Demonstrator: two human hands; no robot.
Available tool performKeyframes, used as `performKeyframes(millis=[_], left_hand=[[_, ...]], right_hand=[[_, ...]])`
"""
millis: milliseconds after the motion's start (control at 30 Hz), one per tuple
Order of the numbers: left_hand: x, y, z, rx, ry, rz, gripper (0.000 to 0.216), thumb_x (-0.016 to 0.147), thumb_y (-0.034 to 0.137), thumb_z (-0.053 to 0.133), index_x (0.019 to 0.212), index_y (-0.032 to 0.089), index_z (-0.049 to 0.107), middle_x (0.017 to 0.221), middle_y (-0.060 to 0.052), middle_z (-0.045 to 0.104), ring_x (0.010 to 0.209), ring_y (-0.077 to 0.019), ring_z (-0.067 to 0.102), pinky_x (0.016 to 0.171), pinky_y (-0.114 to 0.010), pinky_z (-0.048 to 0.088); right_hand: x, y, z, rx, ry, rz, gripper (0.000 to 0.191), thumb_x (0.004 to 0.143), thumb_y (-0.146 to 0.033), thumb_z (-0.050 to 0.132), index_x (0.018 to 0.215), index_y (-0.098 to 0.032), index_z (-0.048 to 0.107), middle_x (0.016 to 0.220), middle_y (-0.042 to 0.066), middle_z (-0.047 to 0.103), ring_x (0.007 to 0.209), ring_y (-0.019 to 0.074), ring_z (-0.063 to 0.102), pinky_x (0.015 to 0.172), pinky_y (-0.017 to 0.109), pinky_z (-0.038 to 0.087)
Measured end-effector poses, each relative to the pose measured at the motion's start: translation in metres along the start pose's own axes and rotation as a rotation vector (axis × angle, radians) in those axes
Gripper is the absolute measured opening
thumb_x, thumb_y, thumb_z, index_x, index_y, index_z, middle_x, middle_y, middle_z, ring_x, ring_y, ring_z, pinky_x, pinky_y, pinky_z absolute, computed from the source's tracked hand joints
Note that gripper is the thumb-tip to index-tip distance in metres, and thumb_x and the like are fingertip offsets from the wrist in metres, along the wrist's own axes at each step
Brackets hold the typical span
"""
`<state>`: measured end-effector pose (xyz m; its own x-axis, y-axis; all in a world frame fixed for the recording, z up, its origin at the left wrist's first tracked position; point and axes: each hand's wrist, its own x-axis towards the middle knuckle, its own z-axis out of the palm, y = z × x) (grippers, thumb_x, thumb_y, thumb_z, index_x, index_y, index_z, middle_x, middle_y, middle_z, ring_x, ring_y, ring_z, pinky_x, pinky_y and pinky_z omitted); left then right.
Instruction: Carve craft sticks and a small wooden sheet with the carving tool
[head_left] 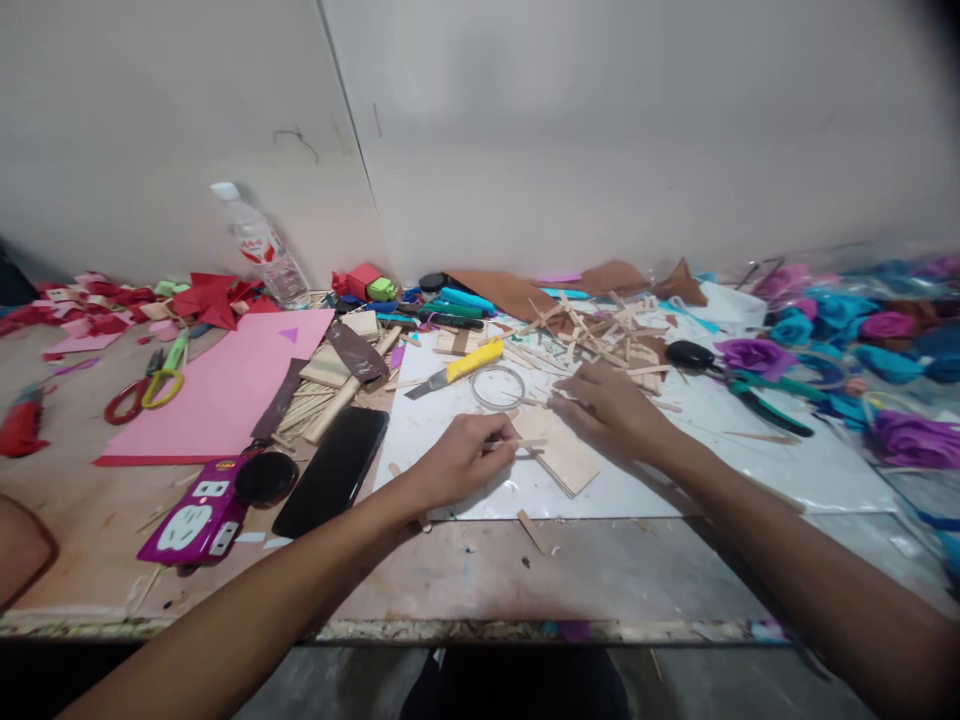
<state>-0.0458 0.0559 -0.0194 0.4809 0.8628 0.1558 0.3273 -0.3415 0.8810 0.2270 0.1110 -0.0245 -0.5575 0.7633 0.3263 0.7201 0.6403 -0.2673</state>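
My left hand [469, 455] is closed, pinching a thin wooden strip [534, 443] that sticks out to the right over a small stack of thin square wooden sheets [566, 462]. My right hand [611, 405] lies low over the white board [465, 495], its fingers stretched to the left and slightly apart, beside the heap of wooden strips [615, 335]. Nothing plain shows between those fingers; the tips are a little blurred. A clear ring [498, 388] and a yellow utility knife [463, 367], blade out, lie between and beyond the hands.
Left are a black phone [334, 470], purple box [199, 515], pink paper [217, 385], scissors [163, 375] and bundled wood sticks [330, 385]. A plastic bottle [262, 250] leans on the wall. Right are green-handled pliers [765, 400] and paper flowers [754, 357]. Another person's limb [21, 550] shows at left.
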Motion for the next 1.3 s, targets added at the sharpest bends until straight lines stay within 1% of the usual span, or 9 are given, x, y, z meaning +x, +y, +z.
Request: performKeyframes(millis=[167,367,500,633,733,933,1100,1200,1300], left_hand=[[0.002,0.000,-0.003,-0.080,0.091,0.005,0.014,0.089,0.026,0.066,0.080,0.016,0.068,0.071,0.002,0.060,0.066,-0.0105,0.050,0.061,-0.022,0.036],[0.015,-0.009,-0.015,-0.245,0.439,-0.080,0.023,0.092,0.036,0.064,0.079,0.017,0.063,0.073,0.000,0.064,0.056,-0.0080,0.049,0.053,-0.020,0.038],[0.019,-0.015,-0.019,-0.316,0.539,-0.120,0.023,0.092,0.038,0.065,0.080,0.018,0.064,0.065,0.002,0.059,0.050,-0.0071,0.046,0.047,-0.019,0.035],[0.018,-0.012,-0.021,-0.347,0.470,-0.114,0.020,0.089,0.035,0.071,0.082,0.018,0.066,0.078,0.000,0.068,0.049,-0.0050,0.045,0.046,-0.018,0.035],[0.015,-0.006,-0.024,-0.355,0.307,-0.101,0.023,0.089,0.037,0.073,0.080,0.016,0.068,0.100,-0.006,0.074,0.049,-0.0033,0.048,0.045,-0.019,0.039],[0.009,0.004,-0.023,-0.336,-0.008,-0.060,0.027,0.090,0.038,0.075,0.080,0.014,0.073,0.104,-0.009,0.073,0.058,-0.0062,0.061,0.053,-0.020,0.052],[0.007,0.006,-0.017,-0.266,-0.003,-0.013,0.026,0.099,0.038,0.065,0.091,0.015,0.073,0.101,-0.009,0.073,0.061,-0.0073,0.060,0.052,-0.020,0.052],[0.008,0.008,-0.016,-0.151,0.062,0.015,0.025,0.100,0.037,0.062,0.092,0.015,0.071,0.095,-0.008,0.073,0.057,-0.0074,0.058,0.049,-0.020,0.047],[0.007,0.010,-0.015,-0.073,0.125,0.053,0.021,0.099,0.033,0.064,0.088,0.016,0.070,0.089,-0.006,0.072,0.073,-0.0123,0.065,0.062,-0.021,0.051]], right_hand=[[0.016,0.006,0.005,0.021,0.067,-0.024,0.033,0.105,-0.031,0.052,0.121,-0.013,0.075,0.105,0.017,0.068,0.099,0.0303,0.062,0.089,0.045,0.047],[0.062,0.005,0.012,0.122,-0.154,-0.222,0.024,0.098,-0.019,0.062,0.114,-0.022,0.078,0.106,0.012,0.065,0.090,0.0235,0.061,0.080,0.035,0.048],[0.073,-0.002,0.010,0.226,-0.217,-0.321,0.016,0.099,-0.020,0.061,0.107,-0.022,0.075,0.106,0.009,0.060,0.087,0.0196,0.060,0.079,0.032,0.049],[0.063,-0.013,-0.003,0.315,-0.129,-0.328,0.017,0.107,-0.025,0.048,0.113,-0.021,0.063,0.117,0.012,0.055,0.094,0.0212,0.057,0.084,0.036,0.049],[0.055,-0.016,-0.015,0.372,-0.054,-0.322,0.017,0.110,-0.028,0.043,0.116,-0.021,0.058,0.112,0.011,0.059,0.096,0.0220,0.057,0.086,0.036,0.048],[0.046,-0.007,-0.022,0.442,-0.008,-0.308,0.022,0.110,-0.030,0.043,0.122,-0.021,0.059,0.111,0.009,0.066,0.100,0.0206,0.062,0.087,0.034,0.050],[0.041,-0.015,-0.019,0.290,0.210,-0.369,0.025,0.107,-0.021,0.050,0.127,-0.022,0.065,0.135,0.016,0.055,0.122,0.0246,0.059,0.095,0.039,0.052],[0.038,-0.029,-0.021,0.191,0.308,-0.375,0.022,0.105,-0.024,0.056,0.123,-0.021,0.068,0.125,0.015,0.059,0.113,0.0234,0.062,0.091,0.039,0.054],[0.035,-0.045,-0.021,0.104,0.311,-0.388,0.019,0.104,-0.029,0.060,0.118,-0.020,0.069,0.115,0.013,0.064,0.103,0.0232,0.064,0.087,0.039,0.055]])
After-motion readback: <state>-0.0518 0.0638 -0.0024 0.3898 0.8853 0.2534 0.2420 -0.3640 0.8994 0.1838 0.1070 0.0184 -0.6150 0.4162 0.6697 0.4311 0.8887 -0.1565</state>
